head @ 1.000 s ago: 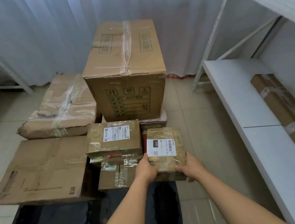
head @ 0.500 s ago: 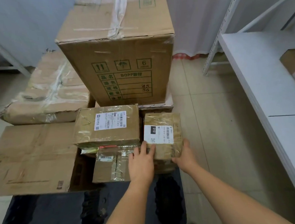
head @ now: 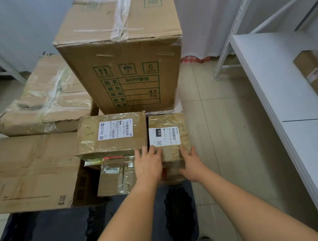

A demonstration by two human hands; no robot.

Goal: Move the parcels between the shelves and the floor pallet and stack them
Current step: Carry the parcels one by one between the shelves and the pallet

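Note:
A small taped parcel with a white "010" label (head: 169,136) lies on the stack over the dark floor pallet (head: 178,216), right beside a wider labelled parcel (head: 110,135). My left hand (head: 149,164) lies flat with straight fingers against the small parcel's near left corner. My right hand (head: 192,162) touches its near right edge with fingers extended. Behind both stands a tall carton printed "BOPP" (head: 123,63). A lower taped parcel (head: 113,178) sits under the wider one.
A flattened carton (head: 31,173) lies at the left, a crushed taped carton (head: 48,99) behind it. A white shelf (head: 280,89) runs along the right with a brown parcel (head: 312,70) on it. Tiled floor (head: 219,136) separates the stack from the shelf.
The small "010" parcel went from held in both hands to lying on the stack beside the wider parcel. My fingers straightened out and now only touch its near edge. The view moved closer.

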